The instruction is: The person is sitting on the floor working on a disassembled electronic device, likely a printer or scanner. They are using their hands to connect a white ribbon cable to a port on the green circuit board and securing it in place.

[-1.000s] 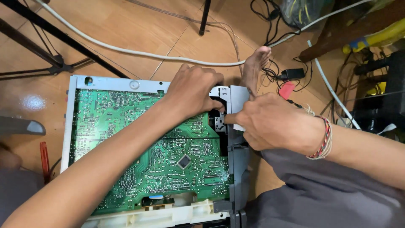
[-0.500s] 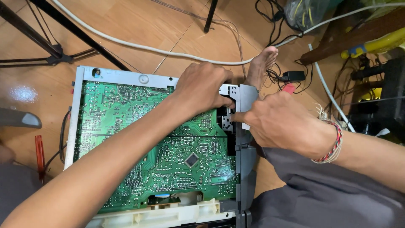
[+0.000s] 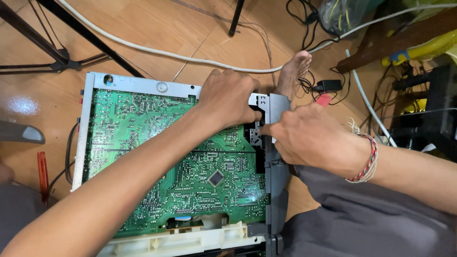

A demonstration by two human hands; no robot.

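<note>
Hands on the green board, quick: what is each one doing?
Left hand: curled shut, gripping the top right edge of the green circuit board.
Right hand: closed, fingertips pinching the grey side frame.

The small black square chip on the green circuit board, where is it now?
Head view: the black square chip sits right of centre on the green circuit board, below the left hand.

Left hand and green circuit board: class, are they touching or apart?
Touching. The head view shows the left hand lying on the top right part of the green circuit board, with no gap showing beneath it.
</note>
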